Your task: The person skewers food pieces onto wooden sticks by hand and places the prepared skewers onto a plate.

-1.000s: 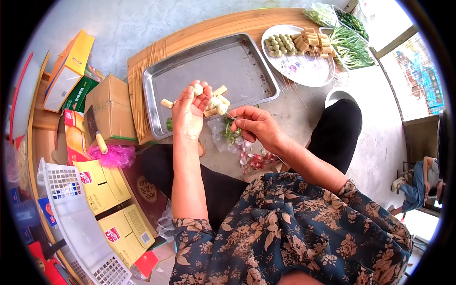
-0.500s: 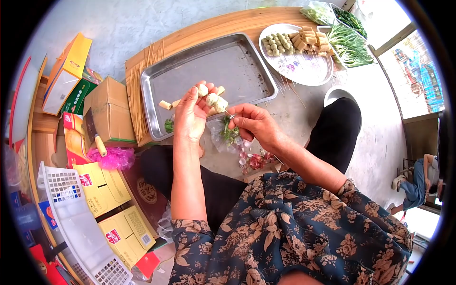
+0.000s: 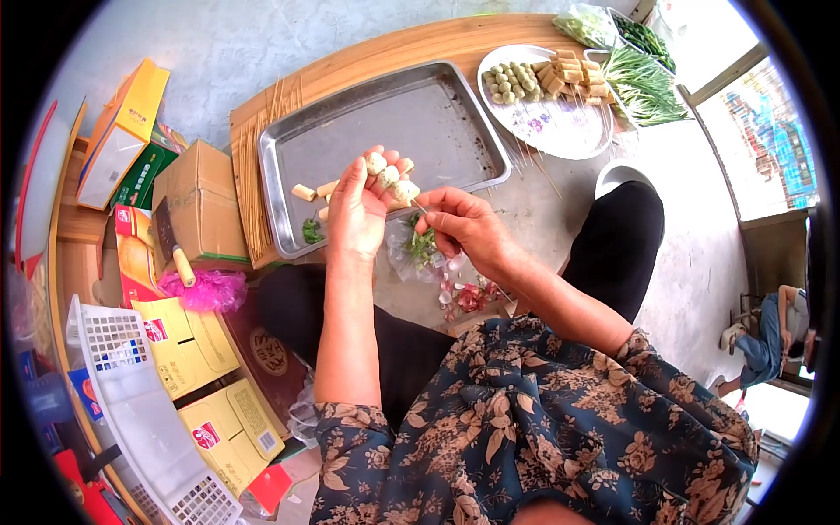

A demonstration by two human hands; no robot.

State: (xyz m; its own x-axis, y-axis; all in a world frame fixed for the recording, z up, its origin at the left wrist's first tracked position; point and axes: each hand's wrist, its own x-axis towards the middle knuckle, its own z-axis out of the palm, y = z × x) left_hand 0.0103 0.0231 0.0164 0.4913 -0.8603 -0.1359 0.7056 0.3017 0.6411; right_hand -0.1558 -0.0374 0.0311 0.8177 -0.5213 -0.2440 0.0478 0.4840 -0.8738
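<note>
My left hand (image 3: 357, 210), palm up with its fingers curled, cradles several pale, green-flecked balls (image 3: 388, 178) lined up in a row. The balls sit on a thin skewer (image 3: 418, 206), whose near end my right hand (image 3: 468, 229) pinches between thumb and fingers. Both hands are over the near edge of a large metal tray (image 3: 311, 114). Inside it, short pale cylindrical pieces (image 3: 304, 192) and a bit of green leaf (image 3: 311, 231) lie by my left hand. My fingers hide part of the balls and skewer.
Loose skewers (image 3: 251, 192) lie left of the tray. On the right, a white oval plate (image 3: 560, 136) bears skewered greenish balls and brown pieces, beside green vegetables (image 3: 643, 83). Below my hands are leaves and reddish scraps (image 3: 472, 297). Boxes (image 3: 201, 201) stand left; another person (image 3: 770, 337) is far right.
My left hand has shifted slightly right, and the balls now sit in a straighter row. My right hand has moved slightly left and up, still pinching the skewer.
</note>
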